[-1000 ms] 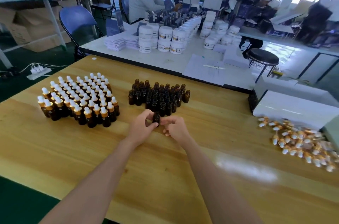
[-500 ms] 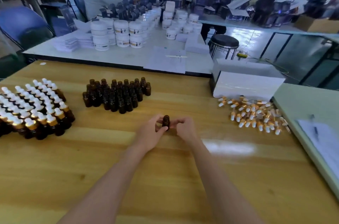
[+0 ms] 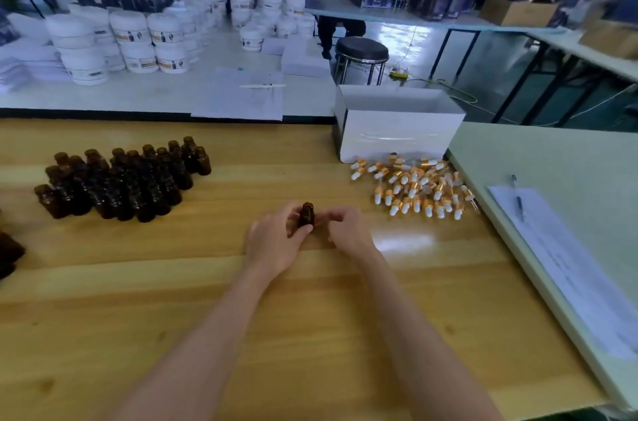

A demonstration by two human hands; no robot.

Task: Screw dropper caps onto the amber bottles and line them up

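Note:
My left hand (image 3: 276, 241) grips a small uncapped amber bottle (image 3: 307, 215), upright just above the wooden table (image 3: 138, 317). My right hand (image 3: 348, 230) sits just right of the bottle with loosely curled fingers and a small gap; it holds nothing I can see. A cluster of several uncapped amber bottles (image 3: 124, 179) stands to the left. A pile of gold-and-white dropper caps (image 3: 414, 186) lies to the right. At the far left edge, dark capped bottles (image 3: 8, 255) are only partly in view.
A white open box (image 3: 397, 130) stands behind the cap pile. A pale green table (image 3: 552, 158) with a paper sheet and a pen (image 3: 518, 199) adjoins on the right. Behind is a white table with several white jars (image 3: 138, 37), and a black stool (image 3: 360, 51).
The view has swung right, so the capped bottles slid almost out of frame and the cap pile came nearer centre. My right hand has eased off the bottle that both hands pinched.

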